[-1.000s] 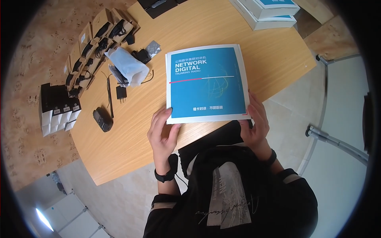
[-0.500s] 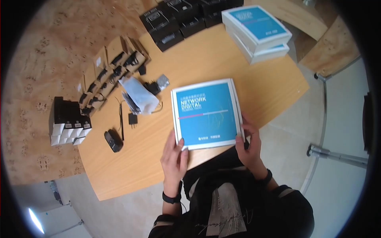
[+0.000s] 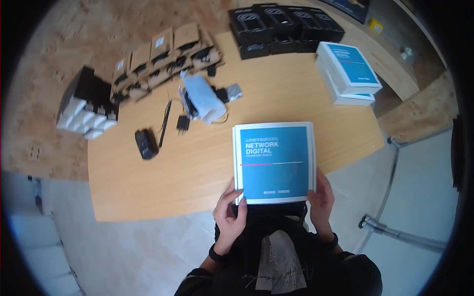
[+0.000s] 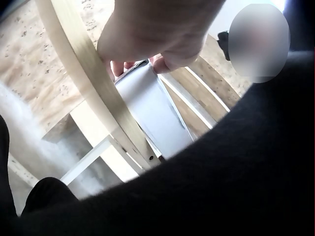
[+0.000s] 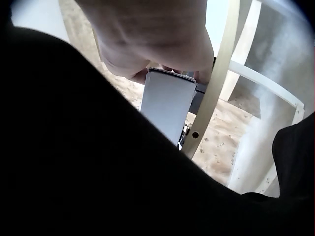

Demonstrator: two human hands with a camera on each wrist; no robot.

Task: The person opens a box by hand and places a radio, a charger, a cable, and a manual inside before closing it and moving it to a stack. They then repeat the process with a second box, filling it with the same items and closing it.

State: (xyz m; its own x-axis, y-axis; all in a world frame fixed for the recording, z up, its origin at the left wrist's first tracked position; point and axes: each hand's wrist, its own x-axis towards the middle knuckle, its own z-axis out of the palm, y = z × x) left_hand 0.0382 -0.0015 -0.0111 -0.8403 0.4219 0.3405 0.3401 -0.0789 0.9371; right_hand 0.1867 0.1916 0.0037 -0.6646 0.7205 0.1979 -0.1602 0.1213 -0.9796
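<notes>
A white box with a blue printed lid is held at the table's near edge, its lid facing up. The left hand grips its near left corner, thumb at the front edge. At the near right corner the right hand grips it, thumb on the lid's edge. In the left wrist view the left hand holds the box's white side. In the right wrist view the right hand is at another white side. The fingers beneath the box are mostly hidden.
On the table lie a black radio, a thin antenna, a black adapter and a plastic-wrapped item. Behind stand brown boxes, black boxes and stacked blue-lidded boxes; black-and-white boxes stand left.
The head view has shifted, showing more of the table's far side. Both hands still hold the box, which now appears lower and further right, closer to the body.
</notes>
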